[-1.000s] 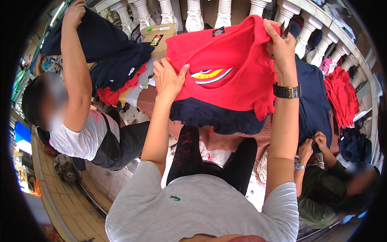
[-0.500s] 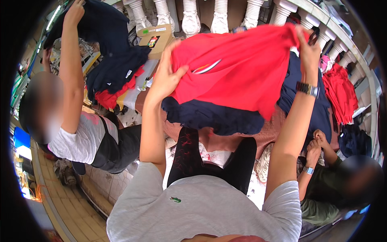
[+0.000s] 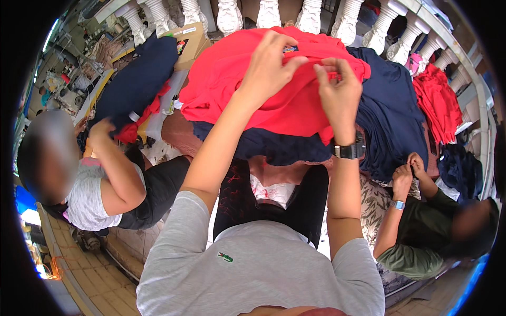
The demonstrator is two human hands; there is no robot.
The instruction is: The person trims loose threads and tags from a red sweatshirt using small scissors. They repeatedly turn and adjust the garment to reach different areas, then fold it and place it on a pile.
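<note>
A red shirt [image 3: 237, 89] is spread out in front of me over a dark navy garment [image 3: 274, 147]. My left hand [image 3: 270, 66] grips the red shirt at its collar, where a small label shows. My right hand [image 3: 340, 97], with a black watch on the wrist, pinches the same collar edge just to the right of my left hand. Both hands are close together at the top of the shirt.
A person in a grey top on the left holds a navy and red garment [image 3: 134, 87]. Another person in green at the right [image 3: 421, 231] handles a pile of navy clothes [image 3: 390, 116]. More red clothes [image 3: 437, 102] lie by the white balusters [image 3: 271, 13].
My hands have come together at the collar; before, they held the red shirt wide apart and raised. The shirt is now lowered. The person at left lowered their arm and garment.
</note>
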